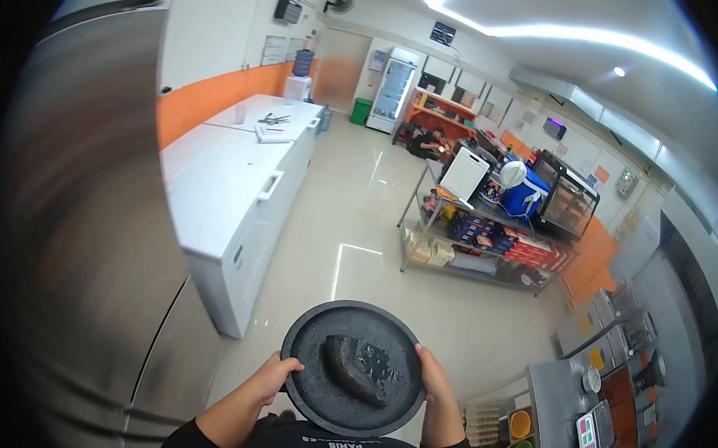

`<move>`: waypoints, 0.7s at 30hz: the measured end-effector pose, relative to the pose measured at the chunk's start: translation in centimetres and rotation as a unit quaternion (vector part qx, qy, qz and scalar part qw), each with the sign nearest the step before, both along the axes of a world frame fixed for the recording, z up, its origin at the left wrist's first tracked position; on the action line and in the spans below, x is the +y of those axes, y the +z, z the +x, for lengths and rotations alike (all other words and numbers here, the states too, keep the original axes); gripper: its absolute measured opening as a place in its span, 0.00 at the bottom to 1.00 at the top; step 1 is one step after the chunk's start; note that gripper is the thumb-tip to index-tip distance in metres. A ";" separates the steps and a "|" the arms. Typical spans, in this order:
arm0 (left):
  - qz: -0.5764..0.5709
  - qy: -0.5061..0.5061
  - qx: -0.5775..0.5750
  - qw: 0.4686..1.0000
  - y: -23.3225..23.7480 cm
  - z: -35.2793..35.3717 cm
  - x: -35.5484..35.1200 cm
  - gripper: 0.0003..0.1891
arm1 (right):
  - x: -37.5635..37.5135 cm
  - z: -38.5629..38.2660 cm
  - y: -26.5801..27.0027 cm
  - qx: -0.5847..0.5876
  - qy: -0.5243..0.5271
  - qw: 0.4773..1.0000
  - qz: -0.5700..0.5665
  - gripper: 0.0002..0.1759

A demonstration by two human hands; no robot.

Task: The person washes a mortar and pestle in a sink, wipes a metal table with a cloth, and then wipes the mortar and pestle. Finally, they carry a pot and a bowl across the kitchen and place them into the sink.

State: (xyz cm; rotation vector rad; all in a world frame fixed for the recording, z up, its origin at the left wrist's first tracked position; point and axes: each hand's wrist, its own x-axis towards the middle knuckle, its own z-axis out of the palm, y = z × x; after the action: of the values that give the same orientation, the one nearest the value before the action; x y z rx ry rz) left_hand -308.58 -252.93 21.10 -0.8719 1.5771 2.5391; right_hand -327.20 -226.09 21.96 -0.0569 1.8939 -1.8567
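Note:
A round, dark grey stone mortar [303,330], shallow like a plate, is held in front of my body at the bottom middle. Lying in it is a curved, dark stone pestle [351,372], with wet patches beside it. My left hand [276,376] grips the mortar's left rim, thumb over the edge. On the opposite rim, my right hand [434,373] grips in the same way. The fingers under the mortar are hidden from view.
A long white chest freezer [213,190] runs along the left, past a steel cabinet [79,236]. To the right stands a steel shelf rack [488,250] loaded with boxes. Farther back a person [426,143] is low down near orange shelves. Steel counters [555,392] line the lower right.

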 end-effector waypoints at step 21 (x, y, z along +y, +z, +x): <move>0.012 -0.004 -0.005 1.000 2.2 -54.3 -23.4 0.19 | -23.0 -57.0 -1.3 -0.002 0.069 0.998 -0.006 0.23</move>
State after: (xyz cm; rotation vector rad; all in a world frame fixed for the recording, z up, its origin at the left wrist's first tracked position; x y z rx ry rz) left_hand -362.92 -276.35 23.33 -0.8728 1.5402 2.5376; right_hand -384.25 -249.07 20.61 -0.1826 1.8274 -1.7750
